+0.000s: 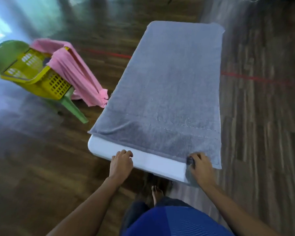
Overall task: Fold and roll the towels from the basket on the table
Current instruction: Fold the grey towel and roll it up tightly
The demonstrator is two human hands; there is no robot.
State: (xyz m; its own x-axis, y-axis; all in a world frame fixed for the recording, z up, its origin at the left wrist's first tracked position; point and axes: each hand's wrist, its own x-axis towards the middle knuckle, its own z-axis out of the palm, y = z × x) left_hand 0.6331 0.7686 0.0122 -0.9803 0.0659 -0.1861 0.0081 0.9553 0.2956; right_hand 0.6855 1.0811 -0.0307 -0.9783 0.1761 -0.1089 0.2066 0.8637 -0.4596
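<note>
Your right hand [201, 165] pinches the towel [169, 82] corner, left hand's [122, 161] grip unclear; a one-sided pull could skew it.

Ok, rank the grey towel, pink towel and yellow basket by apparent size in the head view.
1. grey towel, clearly largest.
2. pink towel and yellow basket: look alike, the towel draped over the basket's rim, so unranked.
</note>
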